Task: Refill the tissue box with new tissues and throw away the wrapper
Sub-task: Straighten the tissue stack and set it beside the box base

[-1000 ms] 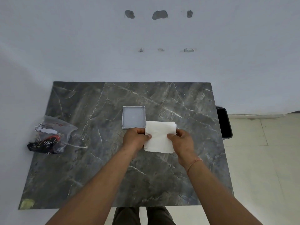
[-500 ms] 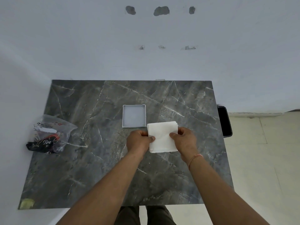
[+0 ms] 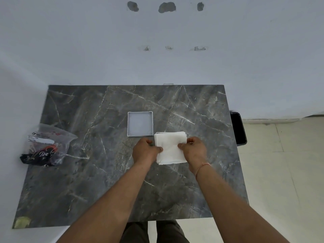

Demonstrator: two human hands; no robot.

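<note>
Tissues (image 3: 171, 148), a loose white stack, sit at frame centre, pinched at opposite side edges by the left hand (image 3: 145, 151) and right hand (image 3: 193, 150). Tissue box (image 3: 140, 124) lies open just above-left. Stack is light, soft and prone to fanning; grip both sides evenly. Wrapper (image 3: 46, 146) rests at left.

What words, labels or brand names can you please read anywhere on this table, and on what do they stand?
"Ive", or close to it: white script on the black part of the clear plastic wrapper at the table's left edge.
White label on that wrapper: small print, too blurred to read.
Nothing else carries text.
</note>
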